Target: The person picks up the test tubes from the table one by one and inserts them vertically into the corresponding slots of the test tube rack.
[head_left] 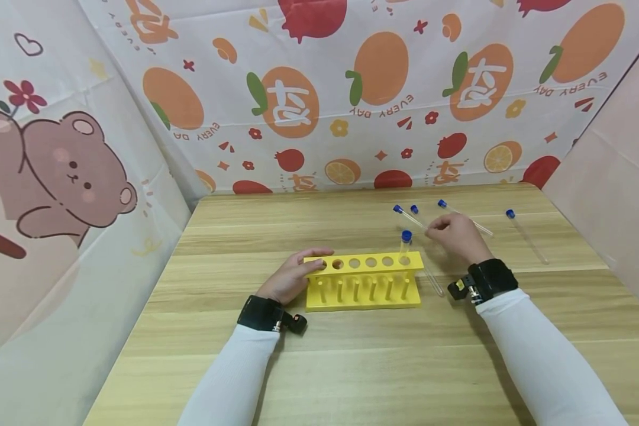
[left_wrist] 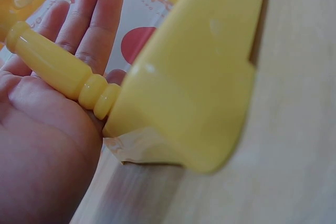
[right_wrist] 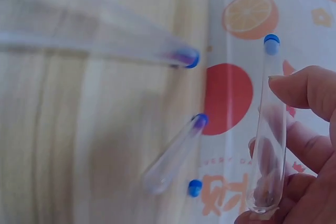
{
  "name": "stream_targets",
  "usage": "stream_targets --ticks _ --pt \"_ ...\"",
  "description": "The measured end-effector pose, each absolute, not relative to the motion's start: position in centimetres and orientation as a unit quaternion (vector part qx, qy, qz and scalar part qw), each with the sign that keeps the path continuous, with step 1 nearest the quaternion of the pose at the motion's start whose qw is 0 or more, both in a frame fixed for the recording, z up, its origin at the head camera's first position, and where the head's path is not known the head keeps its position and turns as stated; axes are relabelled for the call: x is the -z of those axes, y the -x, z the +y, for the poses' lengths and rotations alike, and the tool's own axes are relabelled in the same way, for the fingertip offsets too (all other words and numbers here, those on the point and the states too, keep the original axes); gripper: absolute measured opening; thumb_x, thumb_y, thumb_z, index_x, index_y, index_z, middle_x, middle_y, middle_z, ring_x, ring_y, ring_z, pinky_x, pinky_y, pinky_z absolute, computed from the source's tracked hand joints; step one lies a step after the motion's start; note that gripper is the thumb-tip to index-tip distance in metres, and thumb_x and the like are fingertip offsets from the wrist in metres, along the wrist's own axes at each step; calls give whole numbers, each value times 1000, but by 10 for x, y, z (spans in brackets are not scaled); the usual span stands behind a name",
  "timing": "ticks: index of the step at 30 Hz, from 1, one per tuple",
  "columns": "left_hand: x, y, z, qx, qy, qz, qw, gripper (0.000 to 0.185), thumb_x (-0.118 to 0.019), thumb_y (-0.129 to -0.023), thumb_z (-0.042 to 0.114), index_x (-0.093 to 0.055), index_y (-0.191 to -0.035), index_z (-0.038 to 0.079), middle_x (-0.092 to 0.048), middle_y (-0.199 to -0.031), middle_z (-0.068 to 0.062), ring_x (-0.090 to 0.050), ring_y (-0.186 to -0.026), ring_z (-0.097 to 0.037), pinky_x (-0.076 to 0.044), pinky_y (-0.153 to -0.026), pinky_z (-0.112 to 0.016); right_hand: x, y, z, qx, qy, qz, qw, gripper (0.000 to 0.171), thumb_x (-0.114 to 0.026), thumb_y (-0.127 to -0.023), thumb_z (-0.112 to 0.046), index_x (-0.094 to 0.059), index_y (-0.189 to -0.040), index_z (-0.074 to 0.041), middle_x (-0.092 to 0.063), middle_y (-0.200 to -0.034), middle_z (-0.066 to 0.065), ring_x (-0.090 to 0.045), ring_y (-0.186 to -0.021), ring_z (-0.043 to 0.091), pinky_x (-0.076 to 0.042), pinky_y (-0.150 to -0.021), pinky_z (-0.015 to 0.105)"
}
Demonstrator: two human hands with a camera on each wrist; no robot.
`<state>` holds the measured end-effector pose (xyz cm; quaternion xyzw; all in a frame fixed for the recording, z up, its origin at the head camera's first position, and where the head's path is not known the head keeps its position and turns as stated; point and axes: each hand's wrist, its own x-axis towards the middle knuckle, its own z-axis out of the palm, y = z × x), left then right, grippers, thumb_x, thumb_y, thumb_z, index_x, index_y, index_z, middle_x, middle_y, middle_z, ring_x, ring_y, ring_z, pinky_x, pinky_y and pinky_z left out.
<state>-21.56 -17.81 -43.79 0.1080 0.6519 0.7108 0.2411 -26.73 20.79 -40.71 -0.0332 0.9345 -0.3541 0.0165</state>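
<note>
Left hand (head_left: 293, 278) flat, steadying yellow rack (head_left: 363, 281). Right hand (head_left: 454, 232) pinches capped tube (right_wrist: 268, 129) beside rack: likely light, slippery, fragile; grip mid-body, gently.

A wooden table (head_left: 351, 367) carries a yellow rack (head_left: 363, 283) and several blue-capped tubes (head_left: 527, 236) lying loose at its far right.
</note>
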Motion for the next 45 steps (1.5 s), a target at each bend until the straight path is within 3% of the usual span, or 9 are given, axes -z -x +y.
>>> stream_targets --ticks 6,15,26,35,45 --pt "439 215 -178 -713 -111 651 237 54 -57 -96 23 -44 -143 -1 -46 -149 -10 -31 -139 -29 -10 -114 -62 396 263 200 375 47 926 -8 29 -66 -92 -33 -70 -106 -7 -65 -105 12 -55 -94 26 -44 -76 36" --pt "440 216 -178 -711 -113 653 237 55 -58 -95 25 -44 -143 -1 -47 -148 -10 -31 -139 -30 -10 -114 -63 386 260 192 383 66 921 -22 34 -65 -93 -42 -69 -106 -11 -65 -103 10 -56 -92 26 -47 -74 35" --pt "440 216 -178 -712 -113 652 236 56 -57 -96 25 -43 -144 -1 -49 -146 -11 -31 -138 -30 -10 -114 -62 377 257 184 404 65 911 -50 28 -68 -92 -34 -67 -105 -9 -65 -101 11 -55 -89 25 -47 -72 34" --pt "440 217 -179 -712 -112 650 241 56 -56 -96 24 -42 -144 -1 -41 -151 -9 -31 -133 -31 -11 -112 -63 370 255 178 419 66 904 -58 27 -68 -92 -34 -66 -105 -10 -64 -96 10 -54 -85 24 -46 -70 34" --pt "440 217 -178 -714 -114 649 239 53 -55 -97 23 -43 -144 0 -41 -152 -11 -33 -135 -30 -16 -113 -59 360 252 171 421 83 900 -79 27 -68 -92 -33 -65 -107 -11 -71 -98 8 -59 -86 21 -47 -74 33"
